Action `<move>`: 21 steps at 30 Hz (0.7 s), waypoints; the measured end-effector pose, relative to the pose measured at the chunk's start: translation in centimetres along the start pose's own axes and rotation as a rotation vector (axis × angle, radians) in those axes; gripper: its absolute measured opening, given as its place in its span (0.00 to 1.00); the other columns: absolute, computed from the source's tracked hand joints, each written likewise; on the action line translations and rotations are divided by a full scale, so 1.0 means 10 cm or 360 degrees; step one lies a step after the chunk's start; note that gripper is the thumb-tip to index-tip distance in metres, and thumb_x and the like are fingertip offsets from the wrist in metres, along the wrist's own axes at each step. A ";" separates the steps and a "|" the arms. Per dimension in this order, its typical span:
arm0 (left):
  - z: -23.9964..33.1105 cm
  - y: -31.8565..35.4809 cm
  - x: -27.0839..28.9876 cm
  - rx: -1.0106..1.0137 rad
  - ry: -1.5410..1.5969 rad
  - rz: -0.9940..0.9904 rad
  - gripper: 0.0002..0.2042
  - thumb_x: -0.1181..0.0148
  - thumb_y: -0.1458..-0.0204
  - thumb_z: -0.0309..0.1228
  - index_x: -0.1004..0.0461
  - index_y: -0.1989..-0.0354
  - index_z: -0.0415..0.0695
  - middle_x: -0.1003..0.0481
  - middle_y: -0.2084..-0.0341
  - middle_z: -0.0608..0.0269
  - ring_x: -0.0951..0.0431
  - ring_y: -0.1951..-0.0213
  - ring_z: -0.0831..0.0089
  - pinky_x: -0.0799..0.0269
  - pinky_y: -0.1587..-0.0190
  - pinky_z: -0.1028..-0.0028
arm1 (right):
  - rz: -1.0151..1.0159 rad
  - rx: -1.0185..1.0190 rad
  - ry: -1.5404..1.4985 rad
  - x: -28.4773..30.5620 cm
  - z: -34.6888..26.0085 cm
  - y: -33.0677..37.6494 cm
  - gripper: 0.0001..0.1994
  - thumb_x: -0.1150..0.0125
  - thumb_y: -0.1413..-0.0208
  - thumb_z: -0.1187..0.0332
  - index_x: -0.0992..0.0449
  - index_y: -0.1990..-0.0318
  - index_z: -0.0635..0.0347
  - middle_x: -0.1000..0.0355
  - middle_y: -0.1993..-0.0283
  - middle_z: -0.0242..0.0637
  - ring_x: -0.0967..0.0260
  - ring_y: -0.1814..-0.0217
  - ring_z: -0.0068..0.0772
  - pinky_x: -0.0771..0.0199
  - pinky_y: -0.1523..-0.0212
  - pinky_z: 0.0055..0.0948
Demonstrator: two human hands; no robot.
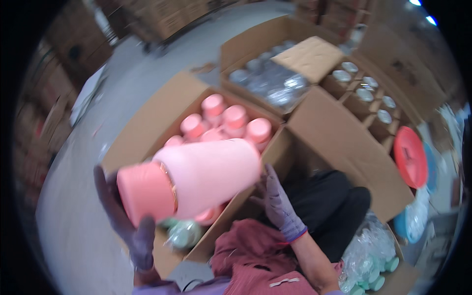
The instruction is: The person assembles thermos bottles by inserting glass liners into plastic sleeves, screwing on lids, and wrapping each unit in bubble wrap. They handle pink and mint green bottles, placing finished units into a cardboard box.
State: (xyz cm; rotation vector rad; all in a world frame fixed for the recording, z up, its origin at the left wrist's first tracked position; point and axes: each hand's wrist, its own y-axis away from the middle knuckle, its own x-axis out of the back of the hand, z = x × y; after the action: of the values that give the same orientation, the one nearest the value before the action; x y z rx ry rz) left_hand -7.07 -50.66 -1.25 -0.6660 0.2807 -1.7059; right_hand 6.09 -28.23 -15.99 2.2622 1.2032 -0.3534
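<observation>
Grey floor (123,64) behind an open carton (155,108) of smaller-looking bottles (235,118). Pink bottle (209,174) tilted above it: left hand (132,236) clasping cap (145,191), right hand (282,204) spread by base. Probably light, stiff, slick; hold both ends.

Bottle (214,172): pale pink, smooth, slightly blurred.
Cap (146,191): deeper coral pink, on, with a gold-toned band (170,184) beneath.
Pose: lying sideways, cap in my left hand (130,226), base by my right hand (281,204).
</observation>
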 end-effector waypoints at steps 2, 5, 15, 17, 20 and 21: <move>-0.17 0.25 -0.11 0.0008 0.0019 -0.0099 0.62 0.31 0.60 0.61 0.59 0.26 0.33 0.37 0.41 0.52 0.35 0.41 0.57 0.41 0.36 0.61 | -0.0230 0.0265 -0.0540 0.29 -0.14 -0.03 0.41 0.53 0.37 0.35 0.54 0.24 0.49 0.50 0.24 0.42 0.49 0.25 0.40 0.39 0.32 0.43; -0.41 0.67 -0.76 0.0367 0.0506 -0.0813 0.52 0.27 0.64 0.51 0.47 0.32 0.36 0.42 0.37 0.52 0.40 0.36 0.62 0.42 0.35 0.62 | 0.0352 0.0991 -0.0200 1.10 -0.83 0.20 0.42 0.59 0.38 0.30 0.39 0.31 0.58 0.36 0.32 0.43 0.36 0.32 0.40 0.36 0.33 0.43; -0.75 0.65 -2.02 0.1606 0.1733 -0.1283 0.27 0.48 0.38 0.50 0.37 0.37 0.46 0.28 0.47 0.57 0.23 0.48 0.60 0.23 0.49 0.58 | 0.0599 0.1302 0.0546 2.10 -1.26 1.65 0.23 0.40 0.39 0.46 0.23 0.56 0.60 0.30 0.39 0.46 0.34 0.37 0.35 0.35 0.35 0.39; -0.21 0.54 -2.45 0.1226 0.1802 -0.1140 0.25 0.47 0.38 0.43 0.39 0.37 0.42 0.29 0.48 0.57 0.23 0.49 0.65 0.23 0.50 0.65 | 0.0499 0.0970 0.0749 2.01 -1.28 1.69 0.16 0.41 0.38 0.56 0.22 0.56 0.62 0.29 0.41 0.48 0.33 0.37 0.39 0.37 0.35 0.40; 0.43 0.69 -3.01 0.0636 0.1368 -0.1412 0.26 0.42 0.41 0.33 0.41 0.37 0.39 0.31 0.47 0.57 0.30 0.44 0.70 0.33 0.40 0.69 | 0.0929 0.1290 0.1550 1.70 -1.34 1.59 0.25 0.34 0.44 0.61 0.29 0.40 0.60 0.39 0.33 0.53 0.38 0.33 0.53 0.38 0.33 0.43; 0.57 0.74 -3.08 0.0469 0.1258 -0.1598 0.27 0.41 0.41 0.31 0.42 0.36 0.38 0.32 0.46 0.56 0.32 0.43 0.70 0.35 0.39 0.69 | 0.0898 0.1363 0.1768 1.63 -1.39 1.53 0.31 0.32 0.45 0.62 0.34 0.35 0.57 0.43 0.30 0.49 0.42 0.29 0.51 0.39 0.32 0.42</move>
State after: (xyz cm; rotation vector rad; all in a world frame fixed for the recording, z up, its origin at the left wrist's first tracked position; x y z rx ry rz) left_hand 5.69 -22.21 -9.05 0.1992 0.2379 -2.8695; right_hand 27.58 -16.02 -7.00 3.5982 0.7895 0.8985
